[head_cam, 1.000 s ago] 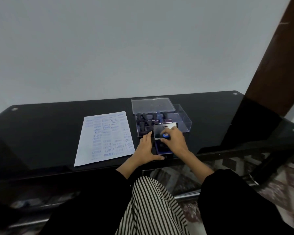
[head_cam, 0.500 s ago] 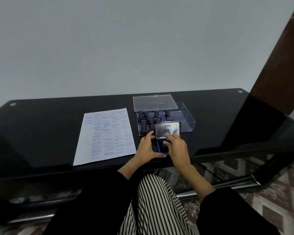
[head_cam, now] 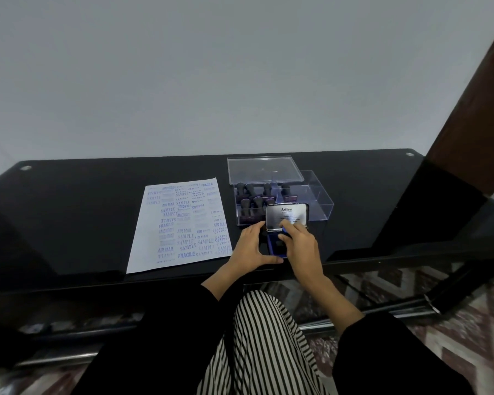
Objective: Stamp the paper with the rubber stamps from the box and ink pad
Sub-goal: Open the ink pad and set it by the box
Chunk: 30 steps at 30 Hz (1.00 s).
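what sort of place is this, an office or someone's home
Likely a room in a home, though I can't be sure: a black glass table against a bare pale wall, with a patterned floor below and a dark wooden post at right.

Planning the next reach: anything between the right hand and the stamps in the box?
Yes. The tilted-up ink pad lid, which the right hand holds, stands right in front of the rubber stamps in the clear box. The box itself is open on top.
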{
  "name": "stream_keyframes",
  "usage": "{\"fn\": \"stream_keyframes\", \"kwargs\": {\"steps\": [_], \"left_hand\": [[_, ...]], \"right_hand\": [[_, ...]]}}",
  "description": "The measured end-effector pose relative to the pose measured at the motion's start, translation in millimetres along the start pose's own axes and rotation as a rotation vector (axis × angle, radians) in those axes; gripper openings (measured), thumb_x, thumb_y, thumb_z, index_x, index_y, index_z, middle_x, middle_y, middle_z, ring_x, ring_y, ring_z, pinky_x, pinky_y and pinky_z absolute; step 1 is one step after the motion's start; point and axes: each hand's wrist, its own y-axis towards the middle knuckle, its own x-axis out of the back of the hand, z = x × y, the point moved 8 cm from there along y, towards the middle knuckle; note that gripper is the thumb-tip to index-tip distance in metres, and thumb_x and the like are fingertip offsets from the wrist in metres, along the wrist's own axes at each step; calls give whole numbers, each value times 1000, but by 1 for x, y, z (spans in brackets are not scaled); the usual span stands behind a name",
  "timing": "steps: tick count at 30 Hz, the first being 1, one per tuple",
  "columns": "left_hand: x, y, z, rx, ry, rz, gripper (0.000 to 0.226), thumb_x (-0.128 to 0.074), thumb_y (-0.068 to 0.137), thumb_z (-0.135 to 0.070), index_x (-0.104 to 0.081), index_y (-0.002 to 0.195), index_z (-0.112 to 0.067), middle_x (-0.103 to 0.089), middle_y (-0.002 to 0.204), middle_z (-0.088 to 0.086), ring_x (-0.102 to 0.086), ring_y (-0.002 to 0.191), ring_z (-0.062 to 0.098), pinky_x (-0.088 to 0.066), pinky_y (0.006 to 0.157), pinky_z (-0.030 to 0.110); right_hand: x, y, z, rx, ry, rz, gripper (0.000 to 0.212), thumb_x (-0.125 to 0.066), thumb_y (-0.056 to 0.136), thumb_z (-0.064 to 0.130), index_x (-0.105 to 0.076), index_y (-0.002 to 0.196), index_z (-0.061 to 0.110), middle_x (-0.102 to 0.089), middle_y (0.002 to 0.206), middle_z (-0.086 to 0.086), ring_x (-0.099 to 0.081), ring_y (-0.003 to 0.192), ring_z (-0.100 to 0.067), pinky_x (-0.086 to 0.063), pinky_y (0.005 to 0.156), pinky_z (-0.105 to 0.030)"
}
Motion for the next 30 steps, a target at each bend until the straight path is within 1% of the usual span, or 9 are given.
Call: {"fn": "stream_keyframes", "kwargs": {"steps": [3,6,9,15,19,21,23,28,30], "left_hand": [[-2,-2,-2,-18,107,40,94,-74,73,-45,-25,145,-10,-23,153,6,-16,143,21,-16,117,31],[-4,-5,0,-32,270,50,89,-61,80,-54,-24,147,-8,-16,157,6,-11,145,20,-11,120,35],[-5,-10,3,-70,354,45,81,-51,86,-54,-22,148,-10,-15,157,5,-8,146,18,-6,120,34],[-3,-17,9,-144,434,91,72,-43,92,-51,-20,148,-12,-12,158,3,-6,147,15,-6,121,33],[-3,-18,12,-163,461,96,71,-40,94,-51,-18,149,-13,-11,158,3,-5,147,15,-6,121,33],[-4,-19,12,-173,485,83,70,-38,94,-51,-17,149,-13,-11,158,3,-5,147,15,-6,121,32],[-5,-19,12,-181,500,74,69,-37,95,-51,-17,149,-13,-11,158,3,-5,147,15,-5,121,32],[-6,-19,14,-179,512,78,69,-36,95,-51,-16,149,-13,-10,158,4,-4,147,16,-5,121,32],[-6,-18,14,-176,516,82,69,-35,95,-51,-16,149,-13,-10,158,4,-4,147,15,-5,121,32]], "right_hand": [[-1,-2,-2,-4,5,-18,28,-51,92,2,-59,119,7,-60,107,-12,-60,95,-21,-30,70,-9],[-2,1,-3,-10,1,-1,29,-50,93,2,-58,121,8,-60,110,-11,-58,98,-18,-28,72,-6],[-2,4,-4,-19,-2,-7,28,-51,93,3,-58,119,9,-61,110,-11,-60,98,-19,-30,70,-8],[-3,5,-4,-20,-4,-34,26,-52,93,7,-58,118,8,-61,105,-12,-61,92,-24,-44,71,-27],[0,-7,-2,16,78,-130,27,-58,89,1,-61,116,2,-64,98,-15,-64,85,-28,-52,71,-36],[0,-11,-3,18,89,-147,28,-59,88,0,-61,116,0,-65,97,-16,-64,84,-28,-53,70,-37],[1,-8,-3,13,65,-127,28,-58,89,2,-61,117,2,-65,98,-16,-64,85,-28,-51,71,-35],[-6,16,-5,-63,-77,39,24,-50,95,12,-58,117,10,-63,103,-14,-61,93,-28,-47,75,-35],[-6,17,-5,-72,-85,42,23,-50,95,11,-58,117,10,-63,104,-14,-62,93,-27,-48,75,-35]]}}
